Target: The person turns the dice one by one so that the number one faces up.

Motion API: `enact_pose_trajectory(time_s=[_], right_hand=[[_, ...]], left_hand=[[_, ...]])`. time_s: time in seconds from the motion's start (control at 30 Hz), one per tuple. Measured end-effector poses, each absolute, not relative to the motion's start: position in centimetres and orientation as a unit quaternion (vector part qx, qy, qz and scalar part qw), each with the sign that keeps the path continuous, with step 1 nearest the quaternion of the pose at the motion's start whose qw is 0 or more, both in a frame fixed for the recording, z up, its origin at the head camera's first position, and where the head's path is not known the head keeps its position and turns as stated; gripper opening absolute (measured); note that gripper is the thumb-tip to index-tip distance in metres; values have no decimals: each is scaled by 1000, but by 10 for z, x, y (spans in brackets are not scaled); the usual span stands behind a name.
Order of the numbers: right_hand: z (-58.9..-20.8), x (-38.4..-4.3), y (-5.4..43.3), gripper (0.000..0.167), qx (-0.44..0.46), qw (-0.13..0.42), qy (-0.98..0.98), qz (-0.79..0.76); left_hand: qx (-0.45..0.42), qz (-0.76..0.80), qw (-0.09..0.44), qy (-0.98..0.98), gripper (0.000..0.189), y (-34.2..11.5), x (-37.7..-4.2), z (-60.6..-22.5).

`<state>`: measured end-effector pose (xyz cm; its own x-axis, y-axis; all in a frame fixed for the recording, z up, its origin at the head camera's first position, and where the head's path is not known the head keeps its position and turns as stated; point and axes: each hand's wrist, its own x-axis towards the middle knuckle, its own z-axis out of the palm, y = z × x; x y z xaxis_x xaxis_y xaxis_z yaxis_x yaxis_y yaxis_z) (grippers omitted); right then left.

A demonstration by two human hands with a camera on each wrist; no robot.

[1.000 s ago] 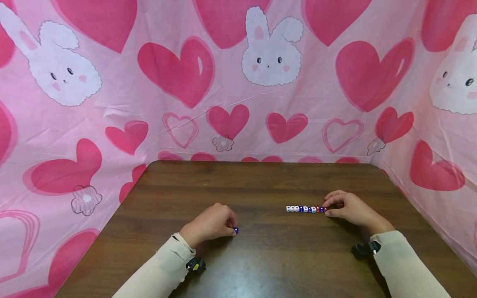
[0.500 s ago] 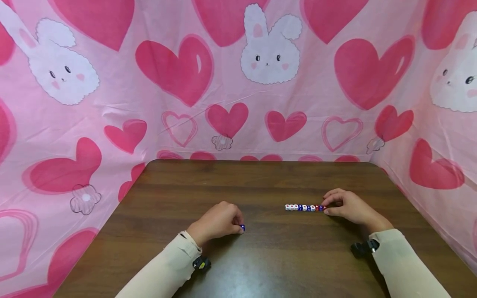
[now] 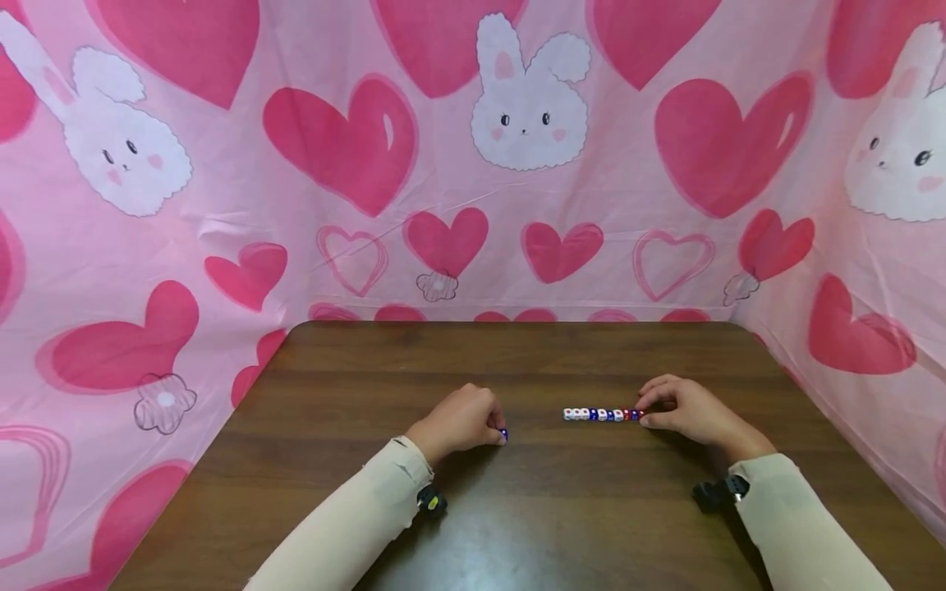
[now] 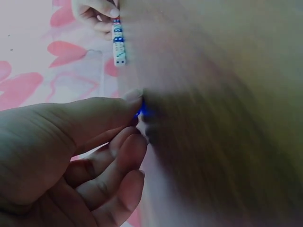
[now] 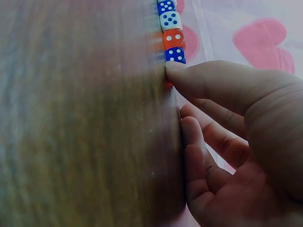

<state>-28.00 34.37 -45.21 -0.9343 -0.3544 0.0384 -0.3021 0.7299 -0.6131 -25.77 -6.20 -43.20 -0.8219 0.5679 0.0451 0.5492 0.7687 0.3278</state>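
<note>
In the head view, my left hand [image 3: 460, 420] pinches a blue die [image 3: 503, 436] between thumb and fingertips, left of a row of dice [image 3: 594, 414]. White, blue and red dice stand side by side in that straight row. At its right end my right hand [image 3: 691, 413] pinches the last die, a red one [image 5: 169, 85] mostly hidden behind the thumb in the right wrist view. Beside it sit a blue die [image 5: 175, 55] and a red die [image 5: 173, 38]. The left wrist view shows the row's near white end [image 4: 120, 61] ahead of my left hand, with a gap between.
Everything lies on a dark brown wooden table [image 3: 562, 509] with rounded far corners. A pink cloth [image 3: 443, 180] with hearts and rabbits hangs behind the table and along both sides. Black wrist cameras [image 3: 432, 501] sit under both sleeves.
My left hand has moved right and farther from me, bringing the blue die closer to the row. The right hand and the row stay nearly still, apart from a slight camera shift.
</note>
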Motion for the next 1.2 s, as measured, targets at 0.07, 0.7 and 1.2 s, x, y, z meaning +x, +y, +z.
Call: enact_pose_trajectory(time_s=[0.07,0.7,1.2], right_hand=[[-452,-280,345,13,-176,43,929,-321],[-452,-279,347,12,-173,44,927,-329],[-454,-279,344,12,-181,27,930,-318]], left_hand=[[289,161,25,943,16,-55,-262,-432],[241,179,16,954,20,18,-283,-431],[246,185,16,951,20,33,-288,-434]])
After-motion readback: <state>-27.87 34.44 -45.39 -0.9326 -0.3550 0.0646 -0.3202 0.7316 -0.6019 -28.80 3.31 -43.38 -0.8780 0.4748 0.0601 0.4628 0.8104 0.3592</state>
